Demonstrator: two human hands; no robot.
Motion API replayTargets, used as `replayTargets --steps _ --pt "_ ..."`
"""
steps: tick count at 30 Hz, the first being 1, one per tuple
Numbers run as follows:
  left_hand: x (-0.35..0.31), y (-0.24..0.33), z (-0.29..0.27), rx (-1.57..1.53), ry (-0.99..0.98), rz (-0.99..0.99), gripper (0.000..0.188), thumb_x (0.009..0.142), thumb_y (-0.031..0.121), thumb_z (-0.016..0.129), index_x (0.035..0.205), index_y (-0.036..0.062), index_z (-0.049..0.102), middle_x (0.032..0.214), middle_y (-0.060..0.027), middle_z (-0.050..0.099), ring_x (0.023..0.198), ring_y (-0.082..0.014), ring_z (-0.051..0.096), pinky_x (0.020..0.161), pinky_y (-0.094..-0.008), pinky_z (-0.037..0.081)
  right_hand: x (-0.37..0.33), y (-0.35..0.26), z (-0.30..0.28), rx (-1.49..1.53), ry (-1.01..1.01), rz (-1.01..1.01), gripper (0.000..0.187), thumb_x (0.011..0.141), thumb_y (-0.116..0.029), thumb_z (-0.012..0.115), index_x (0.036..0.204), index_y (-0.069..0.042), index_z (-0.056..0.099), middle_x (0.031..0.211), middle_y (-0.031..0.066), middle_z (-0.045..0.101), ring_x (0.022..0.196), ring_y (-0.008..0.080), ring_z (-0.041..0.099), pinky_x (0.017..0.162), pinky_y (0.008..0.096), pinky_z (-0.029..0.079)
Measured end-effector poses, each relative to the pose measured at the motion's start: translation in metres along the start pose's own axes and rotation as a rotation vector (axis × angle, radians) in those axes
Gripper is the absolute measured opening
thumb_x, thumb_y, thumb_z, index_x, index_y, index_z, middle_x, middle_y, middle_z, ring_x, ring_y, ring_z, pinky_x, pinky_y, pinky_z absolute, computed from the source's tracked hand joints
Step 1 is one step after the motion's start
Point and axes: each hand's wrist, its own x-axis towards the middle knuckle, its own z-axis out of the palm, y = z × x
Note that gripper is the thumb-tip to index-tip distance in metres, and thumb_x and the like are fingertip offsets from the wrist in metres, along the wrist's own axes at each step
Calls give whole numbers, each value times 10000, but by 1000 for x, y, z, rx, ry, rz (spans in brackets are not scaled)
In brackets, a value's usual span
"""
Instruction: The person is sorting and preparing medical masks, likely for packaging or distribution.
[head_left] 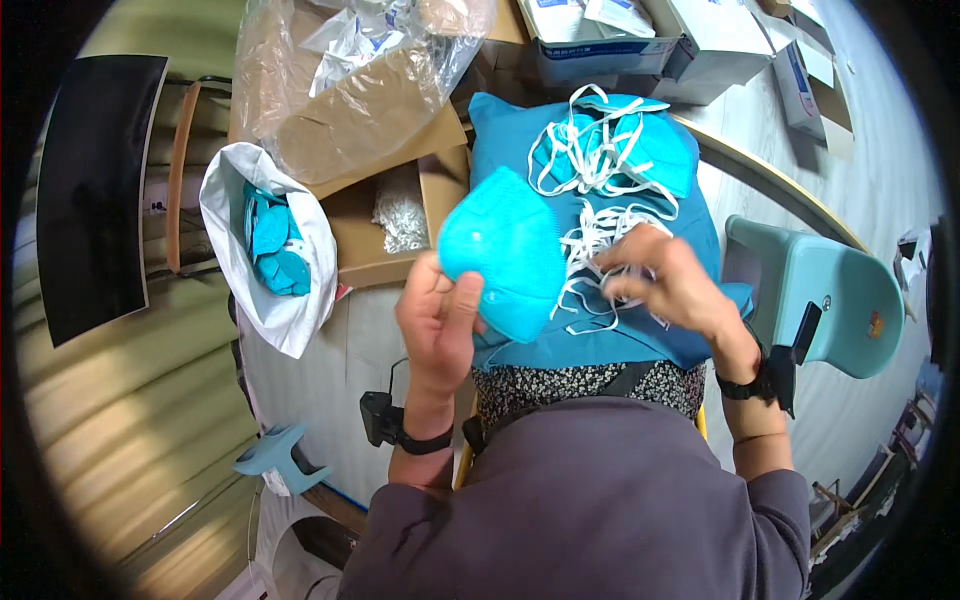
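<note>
A folded, bright turquoise face mask is pinched by its left edge in my left hand, thumb in front and fingers behind. Right of it, a tangle of white elastic straps lies on the blue cloth over my lap. Reaching into these straps is my right hand, slightly blurred, its thumb and fingers apart. Whether a strap touches its fingertips is hard to make out. Several more turquoise masks with white straps lie piled on the far part of the cloth.
To the left stands a white sack of turquoise pieces. Behind it is an open cardboard box with clear plastic film. White-and-blue boxes stand at the back. A pale teal plastic chair is at the right, a small stool at lower left.
</note>
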Motion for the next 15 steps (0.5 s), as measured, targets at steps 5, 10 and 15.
replayTargets --steps 5,10,15 --pt "-1 -11 3 20 -140 85 145 934 -25 517 1047 -45 607 964 -92 647 864 -128 600 789 -249 470 12 36 -31 -78 282 533 215 857 -238 720 959 -49 710 888 144 712 805 256 681 752 369 523" --pt "10 -22 4 6 -172 110 245 789 -80 421 808 -40 663 911 -127 651 896 -182 604 821 -282 454 25 114 -53 -370 612 618 580 822 -432 732 1170 13 600 906 170 714 849 281 690 775 393 522" --pt "20 -28 9 31 -187 -91 263 846 -48 425 840 -29 688 822 -78 683 745 -112 603 708 -247 465 43 125 -55 -432 599 542 518 833 -291 709 1242 -3 577 1103 190 667 1024 330 635 890 417 491"
